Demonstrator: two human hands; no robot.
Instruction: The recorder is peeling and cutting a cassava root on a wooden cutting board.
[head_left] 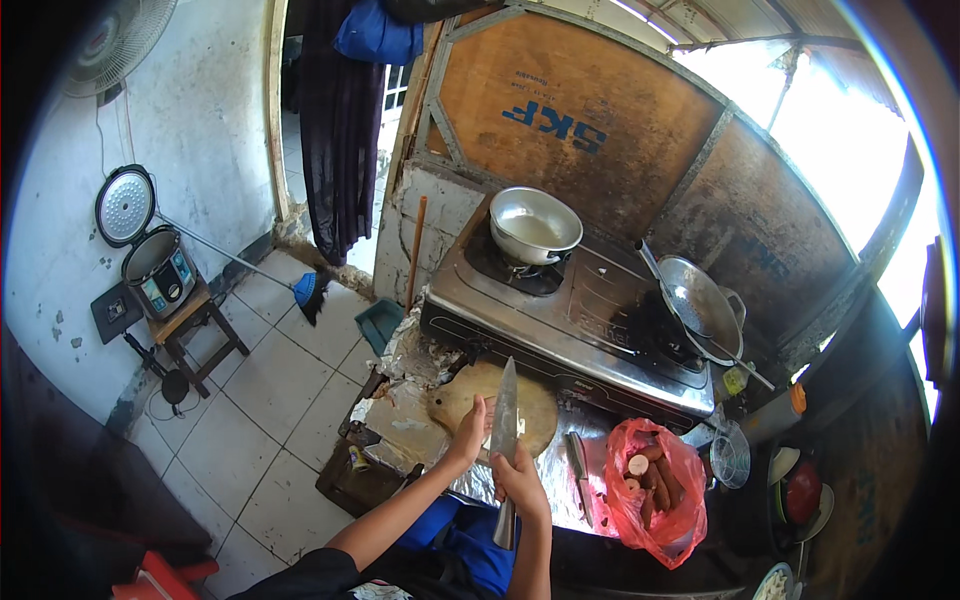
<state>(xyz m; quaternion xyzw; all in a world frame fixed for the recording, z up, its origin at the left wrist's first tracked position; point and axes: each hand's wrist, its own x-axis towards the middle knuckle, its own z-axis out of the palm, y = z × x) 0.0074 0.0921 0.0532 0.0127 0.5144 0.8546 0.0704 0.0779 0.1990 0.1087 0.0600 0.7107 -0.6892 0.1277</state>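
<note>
My right hand (522, 482) is closed around the handle of a large kitchen knife (505, 405), whose broad blade points up and away from me. Close against the blade's left side is my left hand (468, 432), its fingers stretched and partly hidden behind the metal. Under both hands lies a round wooden chopping board (455, 400) on a foil-covered counter. A small pale piece shows by the blade. To the right, a second knife (579, 470) rests on the foil beside a red plastic bag (620, 450) of brown root vegetables (657, 478), some with pale cut ends.
Beyond the board stands a two-burner gas stove (600, 310) bearing a metal pot (537, 225) and a wok (700, 300). A strainer (730, 455) and bowls (803, 490) are at the right. Leftward, an open rice cooker (160, 275) sits on a wooden stool (190, 320) near a broom (308, 292).
</note>
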